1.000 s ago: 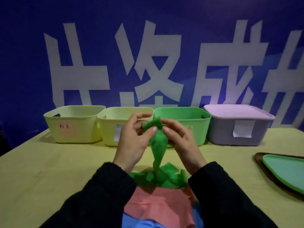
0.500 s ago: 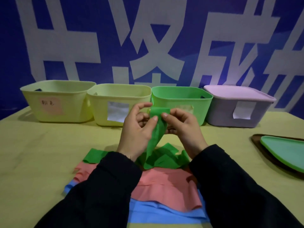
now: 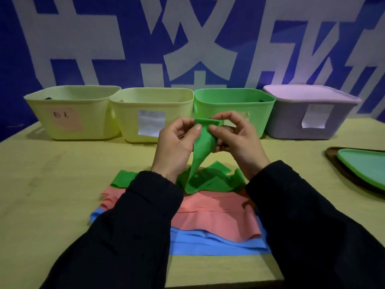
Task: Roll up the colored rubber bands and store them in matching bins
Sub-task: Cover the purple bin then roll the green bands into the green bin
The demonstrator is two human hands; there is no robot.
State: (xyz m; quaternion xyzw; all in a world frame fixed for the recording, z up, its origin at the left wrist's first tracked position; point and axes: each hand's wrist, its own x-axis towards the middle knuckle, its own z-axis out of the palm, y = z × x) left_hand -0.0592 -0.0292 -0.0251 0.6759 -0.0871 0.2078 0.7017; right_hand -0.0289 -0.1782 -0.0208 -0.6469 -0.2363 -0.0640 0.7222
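Green band (image 3: 201,147) top end got pinched between our left hand (image 3: 177,147) and right hand (image 3: 235,140), fingers curled tight on it, just in front of the green bin (image 3: 260,109).

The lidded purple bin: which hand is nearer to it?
Right. The right hand is just left of the purple bin; the left hand is farther left, before the yellow bin.

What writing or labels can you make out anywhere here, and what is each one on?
Blue wall banner: huge white Chinese characters, cropped by the frame, so no whole word reads.
Pink label on the leftmost yellow bin: two handwritten characters, too blurred to read with certainty.
White label on the second yellow bin: looks blank.
White label on the lidded grey bin: looks blank.
Green bin: no readable text.
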